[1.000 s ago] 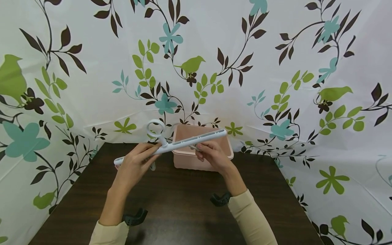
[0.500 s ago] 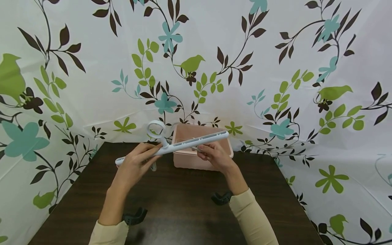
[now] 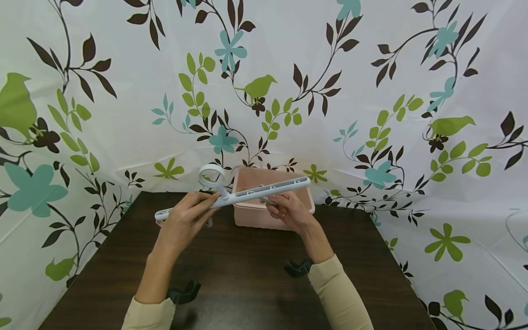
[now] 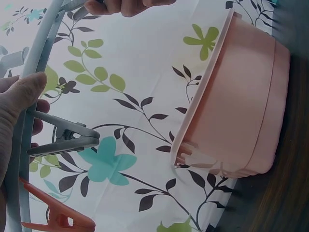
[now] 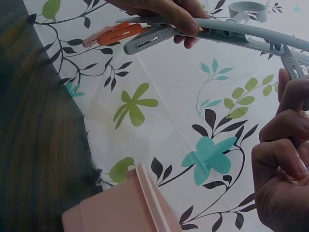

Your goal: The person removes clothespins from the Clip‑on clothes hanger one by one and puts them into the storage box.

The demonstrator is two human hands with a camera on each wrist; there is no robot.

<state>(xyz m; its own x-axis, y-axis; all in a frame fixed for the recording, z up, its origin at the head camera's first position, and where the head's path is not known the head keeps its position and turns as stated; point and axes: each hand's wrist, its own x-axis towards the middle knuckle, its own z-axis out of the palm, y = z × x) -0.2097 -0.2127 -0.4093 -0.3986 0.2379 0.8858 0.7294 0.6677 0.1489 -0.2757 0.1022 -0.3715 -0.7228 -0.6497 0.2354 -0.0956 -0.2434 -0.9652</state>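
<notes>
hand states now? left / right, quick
Left hand: grips the white clip hanger near its ring.
Right hand: fingers curled on a grey clip under the hanger bar.

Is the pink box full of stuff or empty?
Cannot tell. The pink box sits upright on the table behind the white hanger, but every view shows only its outside walls.

Dark wood-grain table (image 3: 247,284); white curtain (image 3: 371,82) behind, printed with leaves, flowers, birds.
</notes>
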